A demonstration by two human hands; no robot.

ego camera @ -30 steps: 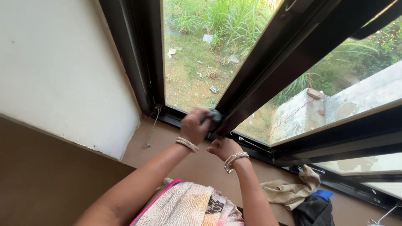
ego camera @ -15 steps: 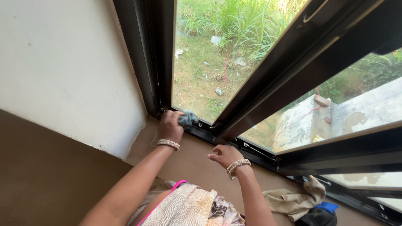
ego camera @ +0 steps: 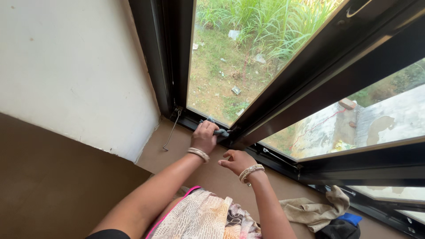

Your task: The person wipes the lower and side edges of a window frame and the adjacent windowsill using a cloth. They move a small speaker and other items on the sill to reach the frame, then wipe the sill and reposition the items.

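Home room, black-framed sliding window, white wall, grassy yard outside

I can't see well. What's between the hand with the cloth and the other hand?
Only bare brown sill between left hand and right hand, in the head view.
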